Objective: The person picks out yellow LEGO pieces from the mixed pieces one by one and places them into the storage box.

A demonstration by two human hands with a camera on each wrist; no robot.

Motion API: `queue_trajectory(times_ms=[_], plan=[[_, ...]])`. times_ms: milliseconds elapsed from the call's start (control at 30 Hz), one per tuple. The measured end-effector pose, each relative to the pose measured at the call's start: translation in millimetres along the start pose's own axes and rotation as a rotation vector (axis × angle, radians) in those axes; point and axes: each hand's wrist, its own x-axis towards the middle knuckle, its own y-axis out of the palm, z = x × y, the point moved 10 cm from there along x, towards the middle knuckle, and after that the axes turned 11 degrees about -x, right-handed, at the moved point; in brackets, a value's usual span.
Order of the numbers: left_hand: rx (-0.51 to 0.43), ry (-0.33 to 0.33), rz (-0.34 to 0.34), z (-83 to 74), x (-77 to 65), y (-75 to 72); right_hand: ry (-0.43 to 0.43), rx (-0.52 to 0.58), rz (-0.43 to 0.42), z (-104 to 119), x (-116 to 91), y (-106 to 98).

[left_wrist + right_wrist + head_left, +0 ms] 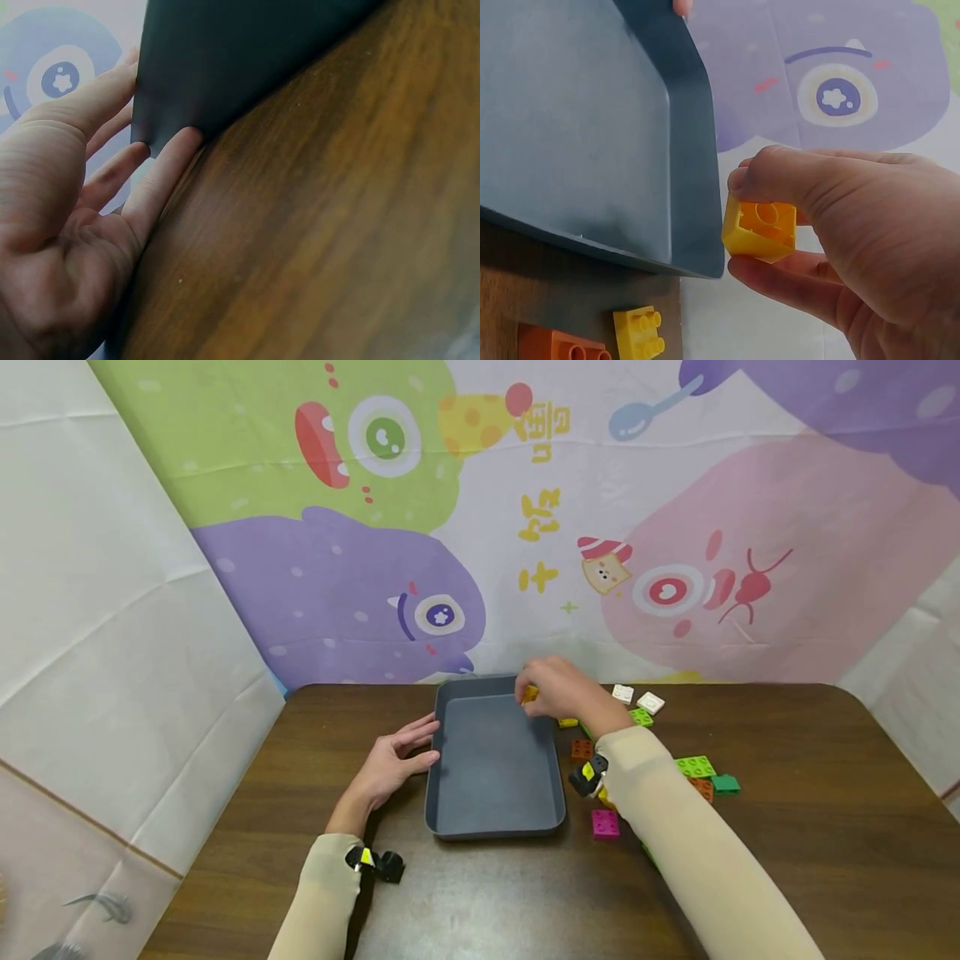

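A dark grey tray point(495, 768) lies on the table with its inside bare. My left hand point(393, 764) touches the tray's left side with extended fingers; the left wrist view shows the fingertips point(184, 139) against the tray's outer wall point(202, 67). Over the tray's far right corner, my right hand point(558, 689) pinches a yellow toy brick point(761, 229) between thumb and fingers. Its hollow underside faces the right wrist camera. Below the right hand in that view sit another yellow brick point(639, 334) and an orange brick point(559, 345).
Right of the tray lie several loose bricks: a magenta brick point(605, 824), a brown-orange brick point(582, 749), a light green brick point(695, 767), a dark green brick point(726, 785) and a white brick point(651, 702). A printed cloth point(337, 585) hangs behind the table point(817, 827).
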Motion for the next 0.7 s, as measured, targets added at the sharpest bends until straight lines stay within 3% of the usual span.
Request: queue_trajectory(times_ms=[700], plan=[[0.012, 0.008, 0.0, 0.1, 0.2, -0.2, 0.022, 0.004, 0.064, -5.6, 17.2, 5.2]])
